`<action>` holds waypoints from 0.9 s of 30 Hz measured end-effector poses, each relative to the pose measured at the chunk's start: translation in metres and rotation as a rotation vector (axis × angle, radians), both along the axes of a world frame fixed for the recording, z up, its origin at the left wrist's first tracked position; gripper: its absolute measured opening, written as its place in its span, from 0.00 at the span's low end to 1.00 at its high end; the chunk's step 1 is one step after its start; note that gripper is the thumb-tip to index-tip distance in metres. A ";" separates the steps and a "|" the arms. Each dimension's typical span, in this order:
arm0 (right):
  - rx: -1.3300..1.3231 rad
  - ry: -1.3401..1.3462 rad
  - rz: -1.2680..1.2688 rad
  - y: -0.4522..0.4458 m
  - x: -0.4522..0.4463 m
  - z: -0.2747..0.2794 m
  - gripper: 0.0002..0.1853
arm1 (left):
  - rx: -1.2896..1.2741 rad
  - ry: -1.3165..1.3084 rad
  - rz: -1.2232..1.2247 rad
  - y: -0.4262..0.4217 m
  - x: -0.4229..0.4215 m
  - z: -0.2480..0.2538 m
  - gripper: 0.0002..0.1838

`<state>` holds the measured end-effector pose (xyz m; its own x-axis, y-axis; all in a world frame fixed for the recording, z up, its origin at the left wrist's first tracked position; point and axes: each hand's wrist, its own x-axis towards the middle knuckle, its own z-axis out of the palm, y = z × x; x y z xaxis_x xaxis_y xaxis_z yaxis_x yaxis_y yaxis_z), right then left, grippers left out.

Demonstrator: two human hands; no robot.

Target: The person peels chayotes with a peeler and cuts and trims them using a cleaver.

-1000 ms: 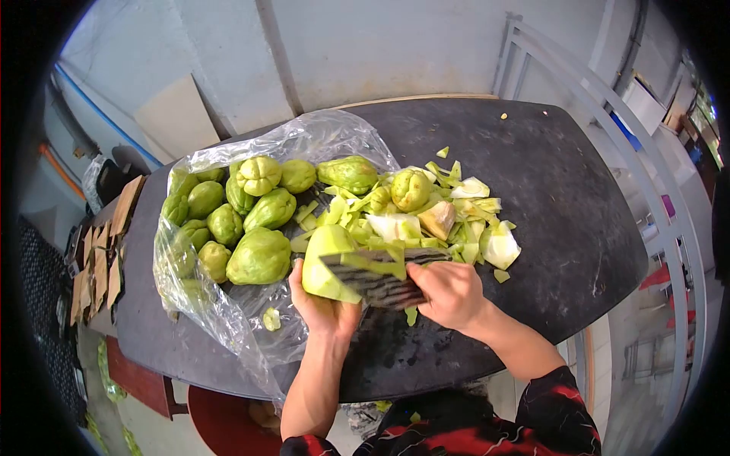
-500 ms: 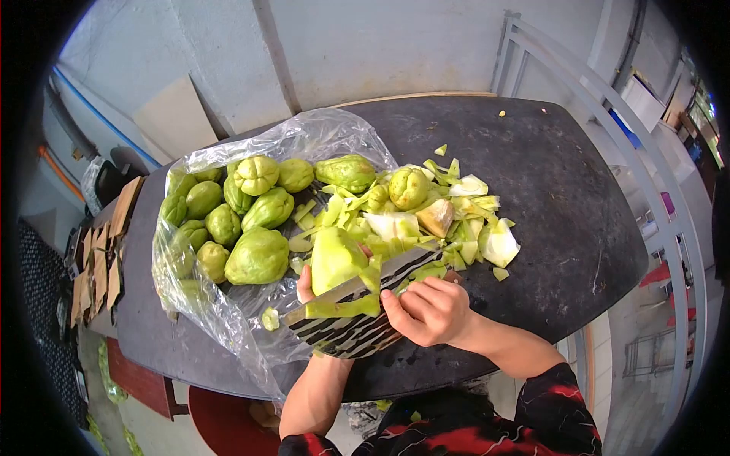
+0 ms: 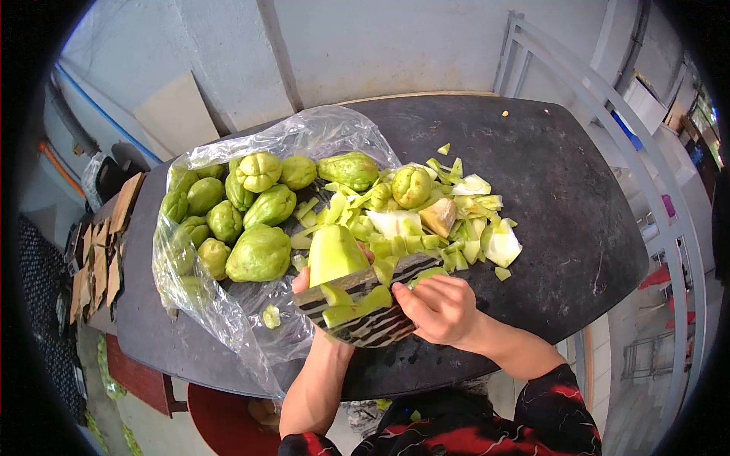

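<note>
My left hand (image 3: 303,283) is closed around a partly peeled chayote (image 3: 333,252), gripping it from below; most of its fingers are hidden behind the fruit and blade. In my right hand (image 3: 441,308) is a wide-bladed cleaver (image 3: 372,330), its handle hidden by the fingers. The blade lies across the lower front of the chayote, its flat face showing dark and light stripes. Several pale green slices (image 3: 353,308) cling to that face. Just beyond, cut peelings (image 3: 456,251) are heaped on the dark table (image 3: 555,205).
A clear plastic bag (image 3: 251,334) lies spread at the left with several whole chayotes (image 3: 258,253) on it. One yellowish chayote (image 3: 411,187) rests on the peelings. Behind the table is a wall (image 3: 395,53); a grey metal railing (image 3: 608,121) runs along the right.
The cleaver has shifted slightly right with my right hand, and the slices on its blade sit differently. A small piece near the blade's tip now lies apart on the plastic.
</note>
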<state>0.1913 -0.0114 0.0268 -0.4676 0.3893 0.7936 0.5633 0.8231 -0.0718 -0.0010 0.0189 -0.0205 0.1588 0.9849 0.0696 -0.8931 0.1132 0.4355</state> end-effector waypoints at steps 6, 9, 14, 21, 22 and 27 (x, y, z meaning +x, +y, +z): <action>-0.142 0.060 -0.109 0.025 0.011 -0.020 0.17 | -0.108 -0.134 0.055 -0.011 0.007 0.017 0.39; -0.137 0.080 -0.090 0.023 0.015 -0.017 0.20 | -0.064 -0.142 0.055 -0.011 0.010 0.023 0.39; -0.049 0.019 0.034 -0.001 0.004 0.001 0.20 | -0.015 -0.113 -0.084 -0.006 -0.003 0.003 0.41; -0.143 0.050 -0.124 0.026 0.012 -0.018 0.15 | -0.104 -0.061 0.056 -0.010 0.007 0.016 0.40; -0.135 0.047 -0.121 0.026 0.013 -0.015 0.15 | -0.096 -0.064 0.059 -0.009 0.007 0.017 0.40; -0.102 0.062 -0.068 0.014 0.009 -0.008 0.17 | -0.049 -0.049 0.043 -0.013 0.006 0.021 0.40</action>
<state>0.2005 0.0026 0.0186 -0.3887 0.4984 0.7749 0.6094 0.7699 -0.1894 0.0054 0.0059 0.0006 0.1139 0.9931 0.0275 -0.9175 0.0945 0.3863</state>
